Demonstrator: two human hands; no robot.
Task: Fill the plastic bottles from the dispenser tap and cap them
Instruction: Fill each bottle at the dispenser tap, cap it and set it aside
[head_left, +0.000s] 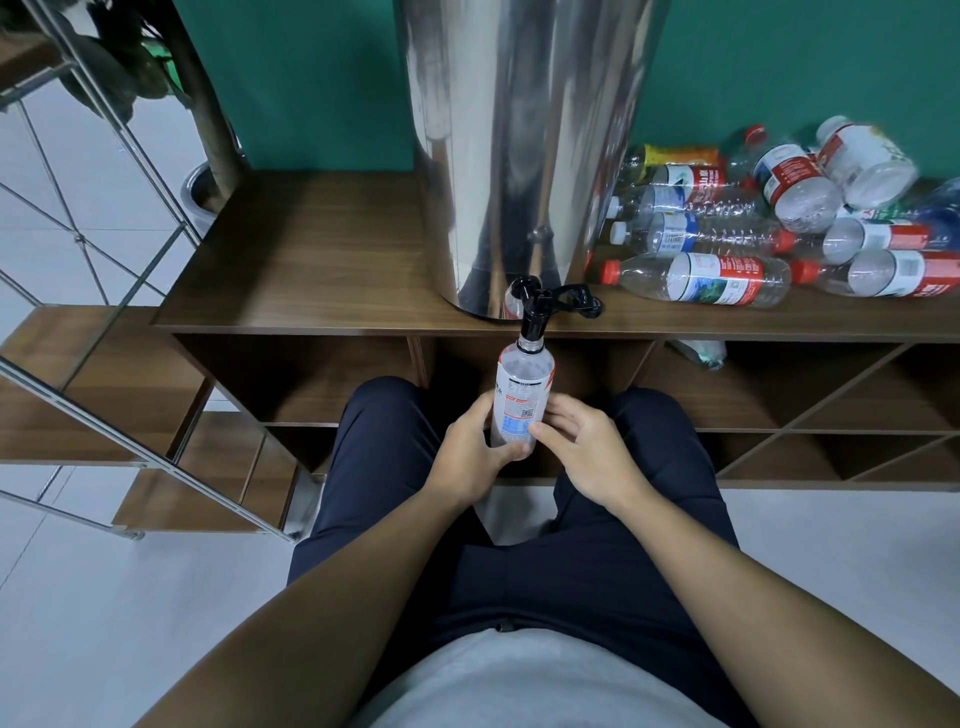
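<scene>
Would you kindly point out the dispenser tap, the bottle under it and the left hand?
dispenser tap (533, 317): head view, black spout.
bottle (522, 395): head view, label.
left hand (475, 447): head view, back of hand.

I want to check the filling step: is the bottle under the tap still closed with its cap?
No, the bottle has a bare open neck right beneath the black tap, and both hands grip its body.

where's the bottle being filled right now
In the head view, centre: the bottle stands upright under the black tap, held between the left hand and right hand.
</scene>
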